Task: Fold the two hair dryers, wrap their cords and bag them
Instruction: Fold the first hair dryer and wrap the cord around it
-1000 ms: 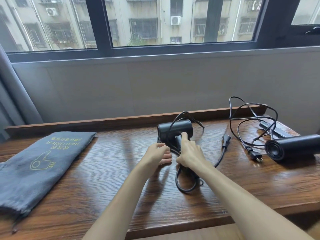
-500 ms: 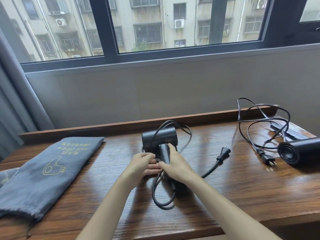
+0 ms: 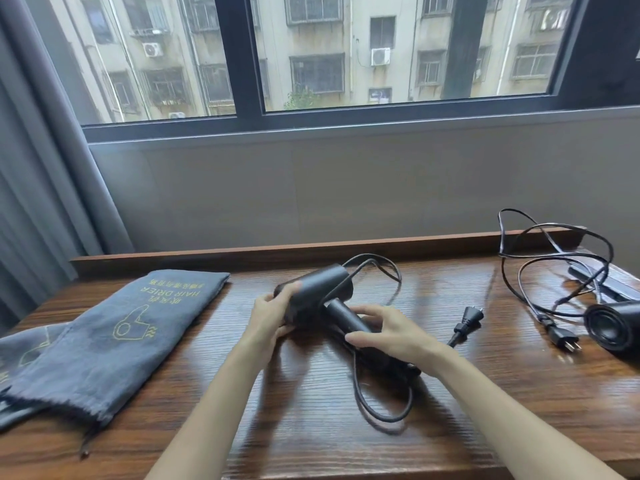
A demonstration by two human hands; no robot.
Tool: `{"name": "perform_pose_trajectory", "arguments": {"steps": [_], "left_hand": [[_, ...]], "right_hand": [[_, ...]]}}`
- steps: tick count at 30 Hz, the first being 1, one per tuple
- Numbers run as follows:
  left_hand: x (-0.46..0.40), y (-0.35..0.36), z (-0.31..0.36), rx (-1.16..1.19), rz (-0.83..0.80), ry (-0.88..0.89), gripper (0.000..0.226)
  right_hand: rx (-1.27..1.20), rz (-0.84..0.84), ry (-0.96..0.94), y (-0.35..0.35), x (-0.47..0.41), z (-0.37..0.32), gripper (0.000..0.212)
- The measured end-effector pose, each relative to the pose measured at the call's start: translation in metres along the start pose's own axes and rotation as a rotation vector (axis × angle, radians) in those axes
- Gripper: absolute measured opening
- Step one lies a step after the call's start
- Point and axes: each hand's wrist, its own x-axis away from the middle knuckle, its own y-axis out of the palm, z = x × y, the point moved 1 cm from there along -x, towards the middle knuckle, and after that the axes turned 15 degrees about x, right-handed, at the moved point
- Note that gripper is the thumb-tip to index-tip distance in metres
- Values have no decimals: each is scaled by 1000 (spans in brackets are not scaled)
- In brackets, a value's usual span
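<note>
A black hair dryer [image 3: 320, 289] sits mid-table, its barrel pointing left and its handle angled toward me. My left hand [image 3: 272, 315] grips the barrel's left end. My right hand [image 3: 391, 336] wraps around the handle. The dryer's cord [image 3: 381, 407] loops loosely on the wood in front of me, and its plug [image 3: 471, 315] lies to the right. A second black hair dryer [image 3: 614, 329] rests at the right edge with its tangled cord [image 3: 554, 265] and plug [image 3: 562, 339] beside it. A grey drawstring bag [image 3: 117, 337] printed "HAIR DRIER" lies flat on the left.
The wooden table [image 3: 346, 445] has a raised back ledge against a grey wall under a window. A second grey bag [image 3: 24, 351] lies partly under the first at the far left. A dark flat bar [image 3: 609, 282] lies behind the right dryer. A curtain [image 3: 52, 168] hangs left.
The dryer has been tilted and turned, barrel now swung left. My left hand moved from the handle area onto the barrel, and my right hand slid down around the handle.
</note>
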Motion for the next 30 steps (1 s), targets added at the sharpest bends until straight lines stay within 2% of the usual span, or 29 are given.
{"name": "perform_pose_trajectory", "arguments": {"steps": [2, 4, 9, 12, 14, 17, 23, 26, 30], "left_hand": [[0, -9, 9, -44, -30, -43, 45], [1, -20, 15, -113, -86, -99, 48], [0, -35, 33, -184, -253, -320, 75], [0, -35, 36, -194, -240, -307, 61], [4, -33, 34, -134, -216, -271, 51], [8, -30, 32, -64, -187, -196, 47], [11, -36, 39, -13, -36, 13, 37], [11, -57, 47, 78, 25, 53, 33], [13, -91, 53, 147, 96, 77, 30]], "right_hand": [[27, -97, -42, -8, 0, -4, 44], [100, -165, -51, -15, -3, -8, 49], [258, -310, -75, -27, -13, -19, 61], [429, -297, -108, -30, -21, -31, 61], [435, -192, -113, -27, -26, -40, 54], [199, 20, -111, -19, -29, -55, 33], [-361, 211, -42, -5, -42, -77, 17], [-578, 139, -54, -22, -30, -72, 22], [-549, 106, 9, -47, -7, -39, 18]]}}
